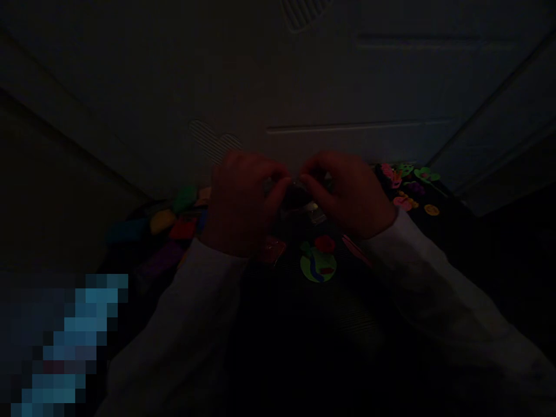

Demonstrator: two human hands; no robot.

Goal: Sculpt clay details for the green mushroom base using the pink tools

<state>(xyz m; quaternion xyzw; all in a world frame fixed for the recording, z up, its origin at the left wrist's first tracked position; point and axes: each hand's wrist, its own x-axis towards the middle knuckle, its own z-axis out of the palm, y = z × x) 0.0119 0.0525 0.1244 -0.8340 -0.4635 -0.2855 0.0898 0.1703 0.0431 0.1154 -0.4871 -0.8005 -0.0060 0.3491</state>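
Scene very dim throughout. Upper half of frame: white moulded panels [347, 75], with a slatted vent-like patch at top centre. Lower half: a dark surface [330, 324] running from the panels toward the wearer (cannot tell whether desk, mat or floor).

Two white long sleeves enter from the lower corners, the left sleeve [174, 330] and the right sleeve [434, 289], ending at the hands near frame centre. Left hand [243, 202] and right hand [351, 194] are closed in toward each other, both grasping a small dark object [297, 194] between the fingertips, held above the surface at centre. Its kind cannot be made out (too dark, and mostly covered by the fingers). A faint glint [315, 214] shows just below it.

Left of the hands, a row of coloured blocks [163, 231] lies on the surface: green, yellow, red, teal, purple. Upper right, just beside the right hand, sit foam shapes [403, 185] in pink, green and orange. Below the hands lies a lime-green disc [318, 263] with a red flower and a blue squiggle. Near it are a flat red-orange piece [273, 250], under the left hand's heel, and a thin pink strip [356, 250]. Lower left of frame, a pixelated blue patch [65, 341] hides whatever lies there.
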